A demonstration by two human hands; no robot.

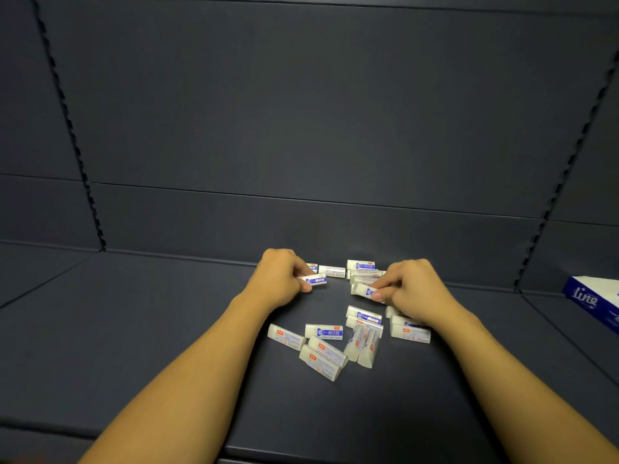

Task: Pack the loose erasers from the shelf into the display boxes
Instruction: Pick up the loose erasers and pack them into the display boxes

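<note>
A: Where are the two hands?

B: Both reach to the far part of the dark blue-grey metal shelf (pixel 134 329). The left hand (pixel 279 276) has its fingers curled around one small white eraser with a blue printed sleeve (pixel 314 281) and holds it just above the shelf. The right hand (pixel 407 288) pinches another white eraser with a blue sleeve (pixel 363 291) between thumb and fingers.

A: And the other erasers?

B: They lie loose on the shelf. A small group of white erasers (pixel 360 271) is at the back, between the two hands and close to the rear panel. A bigger scattered pile of white and blue erasers (pixel 335 343) lies nearer to the person, between the two forearms. Some are flat, some lean on each other, and two or three lie under the right wrist.

A: Do you see a display box?

B: At the right edge, on the next shelf section, there is a blue and white cardboard box with white lettering (pixel 591 301). It is cut by the picture border, so I cannot tell if it is open or what is inside. It is well apart from the erasers.
</note>
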